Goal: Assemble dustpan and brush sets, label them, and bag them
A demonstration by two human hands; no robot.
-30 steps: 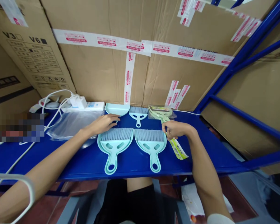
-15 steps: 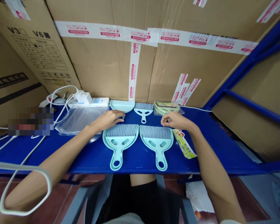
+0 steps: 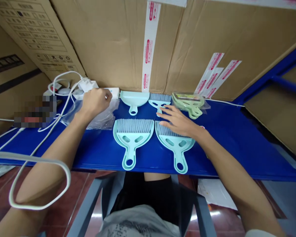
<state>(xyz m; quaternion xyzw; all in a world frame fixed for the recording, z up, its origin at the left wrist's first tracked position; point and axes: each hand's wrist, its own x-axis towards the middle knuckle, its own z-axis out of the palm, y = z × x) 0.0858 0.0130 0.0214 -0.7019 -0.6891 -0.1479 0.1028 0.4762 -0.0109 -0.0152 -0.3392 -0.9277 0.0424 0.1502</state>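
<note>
My left hand (image 3: 96, 101) is raised over the clear plastic bags (image 3: 102, 120), its fingers curled; whether it holds anything is hidden. With fingers spread and holding nothing, my right hand (image 3: 176, 121) hovers above the right dustpan-and-brush set (image 3: 179, 149). A matching mint set (image 3: 130, 143) lies beside it on the left, bristles pointing away from me. Behind them are a mint dustpan (image 3: 134, 98) and a small brush (image 3: 160, 98), whose handle is near my right fingertips. A green set (image 3: 194, 110) in clear wrapping lies to the right of that brush.
White cables (image 3: 61, 113) and a power strip (image 3: 114, 92) occupy the left of the blue table (image 3: 227, 141). Large cardboard boxes (image 3: 113, 49) stand behind it. A blue metal frame (image 3: 283, 56) rises at the right.
My left hand has moved left, from the mint dustpan to over the plastic bags. My right hand has opened and stretched over the right set, now mostly covering the printed card.
</note>
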